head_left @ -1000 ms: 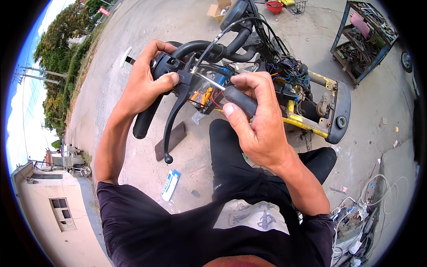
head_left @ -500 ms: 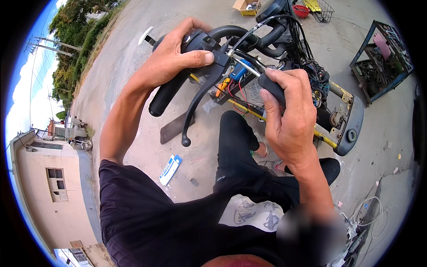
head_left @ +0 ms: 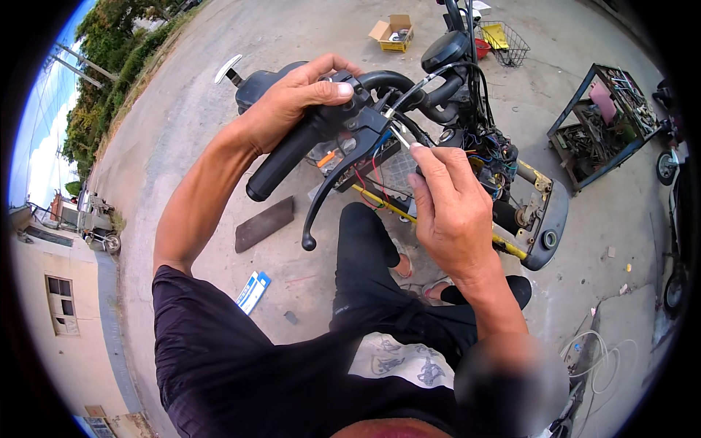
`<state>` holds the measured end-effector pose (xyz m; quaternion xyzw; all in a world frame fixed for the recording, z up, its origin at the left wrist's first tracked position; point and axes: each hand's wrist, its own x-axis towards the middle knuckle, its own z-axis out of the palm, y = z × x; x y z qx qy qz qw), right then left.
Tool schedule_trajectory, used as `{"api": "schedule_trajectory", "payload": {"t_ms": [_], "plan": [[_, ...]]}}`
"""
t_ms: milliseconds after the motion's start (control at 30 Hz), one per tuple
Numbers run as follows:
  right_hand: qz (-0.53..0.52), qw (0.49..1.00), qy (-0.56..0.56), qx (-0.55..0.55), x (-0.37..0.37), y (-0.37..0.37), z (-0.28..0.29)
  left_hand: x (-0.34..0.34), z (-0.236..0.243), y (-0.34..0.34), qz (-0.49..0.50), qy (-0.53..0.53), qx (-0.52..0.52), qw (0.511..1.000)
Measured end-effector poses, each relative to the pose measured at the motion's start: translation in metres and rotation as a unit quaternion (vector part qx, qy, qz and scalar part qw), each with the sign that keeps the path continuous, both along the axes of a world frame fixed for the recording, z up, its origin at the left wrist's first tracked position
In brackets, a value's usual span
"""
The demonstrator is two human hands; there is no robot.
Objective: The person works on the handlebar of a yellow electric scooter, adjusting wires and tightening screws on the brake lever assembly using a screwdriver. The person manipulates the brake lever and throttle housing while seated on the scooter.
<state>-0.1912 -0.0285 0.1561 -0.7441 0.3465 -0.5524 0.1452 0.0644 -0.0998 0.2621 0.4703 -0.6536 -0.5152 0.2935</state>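
Observation:
My left hand (head_left: pixel 303 98) is closed round the black switch housing (head_left: pixel 358 93) on a two-wheeler's handlebar (head_left: pixel 385 79), its thumb lying along the top. A black rubber grip (head_left: pixel 285 164) runs toward me below that hand, and a curved black lever (head_left: pixel 332 182) hangs beside it. In my right hand (head_left: pixel 456 208) is a screwdriver (head_left: pixel 401 136). The handle is mostly covered by my fingers, while the metal shaft slants up to the lever bracket (head_left: pixel 371 123). Whether the tip sits in a screw is too small to tell. A cable (head_left: pixel 412 93) leaves the bracket there.
Exposed wiring (head_left: pixel 485 157) and a yellow frame (head_left: pixel 511 247) lie beyond my right hand. A brown plate (head_left: pixel 264 225) and a blue-white package (head_left: pixel 253 292) are on the ground. Farther off stand a yellow box (head_left: pixel 394 35), a wire basket (head_left: pixel 511 50) and a metal tool cart (head_left: pixel 599 124).
The view has shifted, so the ground items sit lower and farther left. My right hand has turned over the screwdriver, covering its handle more. The left hand keeps its hold.

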Motion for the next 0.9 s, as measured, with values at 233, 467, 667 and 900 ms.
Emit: {"api": "schedule_trajectory", "payload": {"t_ms": [233, 467, 667, 900], "plan": [[0.214, 0.807, -0.341, 0.433, -0.011, -0.006, 0.015, -0.013, 0.004, 0.007, 0.049, -0.038, -0.024, 0.998], [-0.040, 0.993, 0.071, -0.083, -0.006, -0.007, -0.003, -0.018, 0.010, 0.008, 0.080, -0.117, -0.036, 0.989], [0.299, 0.711, -0.417, 0.481, -0.015, -0.016, 0.003, -0.025, 0.013, 0.011, 0.086, -0.156, -0.054, 0.982], [-0.002, 0.999, 0.032, -0.038, -0.004, -0.008, -0.010, -0.025, 0.013, 0.012, 0.087, -0.124, -0.050, 0.987]]}}
